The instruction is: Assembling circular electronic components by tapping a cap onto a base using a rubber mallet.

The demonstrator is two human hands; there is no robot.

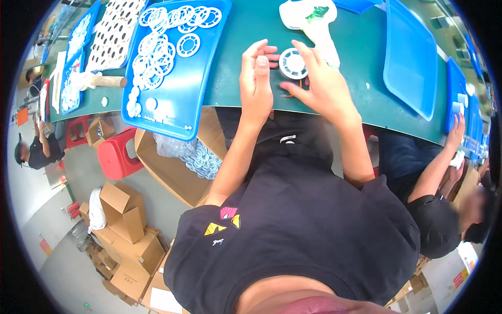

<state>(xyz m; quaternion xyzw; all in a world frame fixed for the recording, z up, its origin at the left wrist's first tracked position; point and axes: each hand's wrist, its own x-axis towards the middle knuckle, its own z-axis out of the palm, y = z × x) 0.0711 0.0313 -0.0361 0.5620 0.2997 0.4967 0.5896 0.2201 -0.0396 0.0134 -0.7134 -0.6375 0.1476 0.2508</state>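
A round white part [293, 64] with slotted cut-outs and a pale centre sits between my hands, over the green table. Fingers curved and apart, my left hand [256, 81] is on its left side and grips nothing. My right hand [325, 86] reaches over from the right, its thumb spread from the fingers and its index finger near the part's edge; contact is hard to make out. Something thin and orange [300, 86], like a wire, shows below the part beside my right thumb. Just beyond my right hand lies a crumpled white bag [308, 17] with a green patch.
On the left, a blue tray [196, 89] bears many white rings and small round caps. A wooden handle [109, 81] lies beside it. Another blue tray [410, 63] is at right. Below the table edge stands a carton [157, 167] of rings. A co-worker [442, 209] sits at right.
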